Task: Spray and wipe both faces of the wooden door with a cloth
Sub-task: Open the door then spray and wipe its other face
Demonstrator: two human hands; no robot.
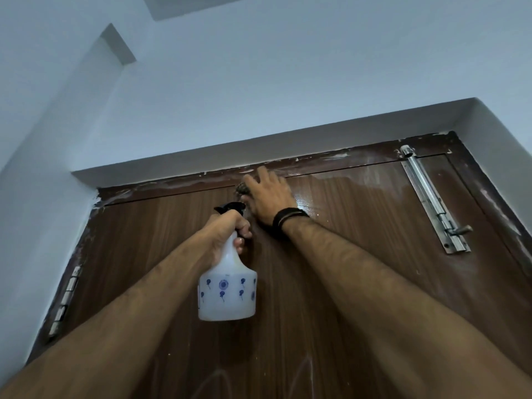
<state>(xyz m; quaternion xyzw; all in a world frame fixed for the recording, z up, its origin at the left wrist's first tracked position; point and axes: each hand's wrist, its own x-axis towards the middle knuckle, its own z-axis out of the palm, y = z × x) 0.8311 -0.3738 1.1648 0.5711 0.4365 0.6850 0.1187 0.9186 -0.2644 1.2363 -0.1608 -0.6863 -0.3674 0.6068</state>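
Observation:
The brown wooden door (359,240) fills the lower part of the view, shut in its frame. My left hand (227,228) grips the neck of a white spray bottle (227,292) with blue flower prints and a black nozzle, held upright close to the door. My right hand (267,197) presses a dark cloth (241,189) flat against the door near its top edge. Only a small bit of the cloth shows beside the fingers. The door surface to the right of the hand looks wet and shiny.
A long steel tower bolt (431,197) is fixed at the door's upper right. Steel hinges (64,300) sit on the left edge. The dark door frame (172,187) carries white paint smears. White wall (230,96) and a recess overhang lie above.

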